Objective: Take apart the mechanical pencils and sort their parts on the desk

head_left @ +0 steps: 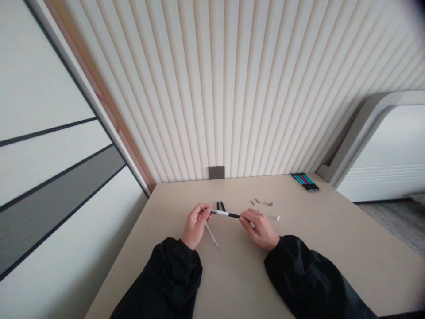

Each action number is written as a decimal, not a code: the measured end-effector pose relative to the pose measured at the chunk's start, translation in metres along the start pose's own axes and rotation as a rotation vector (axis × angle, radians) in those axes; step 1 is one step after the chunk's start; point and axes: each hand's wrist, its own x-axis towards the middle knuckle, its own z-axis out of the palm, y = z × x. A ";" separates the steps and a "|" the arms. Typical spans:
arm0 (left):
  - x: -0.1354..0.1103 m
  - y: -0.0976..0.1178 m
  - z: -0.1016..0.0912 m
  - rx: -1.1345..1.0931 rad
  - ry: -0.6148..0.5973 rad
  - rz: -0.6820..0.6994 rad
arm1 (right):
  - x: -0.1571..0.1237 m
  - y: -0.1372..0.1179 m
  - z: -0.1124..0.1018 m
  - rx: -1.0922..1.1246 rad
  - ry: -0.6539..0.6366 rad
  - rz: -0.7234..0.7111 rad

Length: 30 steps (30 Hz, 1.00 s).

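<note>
A pen (222,213) with a white middle and black sections is held level above the table, stretched between my two hands. My left hand (196,225) pinches its left end, where a dark tip shows by the fingers. My right hand (259,228) is closed round the black right end and hides that end. Beneath my left hand lie thin white refill-like sticks (211,235). Just behind the pen are two short black pen parts (222,206). Past my right hand lies a small part with a white end (278,218).
Two tiny dark pieces (255,202), perhaps springs, and a thin part with a grey end (270,204) lie farther back on the beige table (229,279). Several teal, red and black pens (305,182) sit at the back right. A wall socket (216,172) is behind.
</note>
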 end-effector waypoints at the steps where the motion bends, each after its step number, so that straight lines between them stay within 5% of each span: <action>1: 0.000 0.000 0.000 0.011 0.002 0.006 | 0.000 0.000 0.000 0.002 -0.001 0.001; 12: -0.002 0.001 0.002 -0.021 0.053 0.015 | 0.002 -0.003 0.004 -0.145 0.003 -0.083; 17: -0.002 0.001 0.003 -0.040 0.037 0.040 | 0.003 0.009 -0.014 -0.220 0.098 -0.070; 20: -0.003 -0.001 0.003 -0.016 0.002 0.033 | 0.001 0.042 -0.042 -0.324 0.312 0.106; 23: -0.003 -0.003 0.003 0.049 -0.075 0.026 | -0.010 0.088 -0.076 -0.526 0.467 0.431; 30: -0.006 0.000 0.005 0.152 -0.147 0.058 | -0.039 0.160 -0.118 -0.714 0.251 0.985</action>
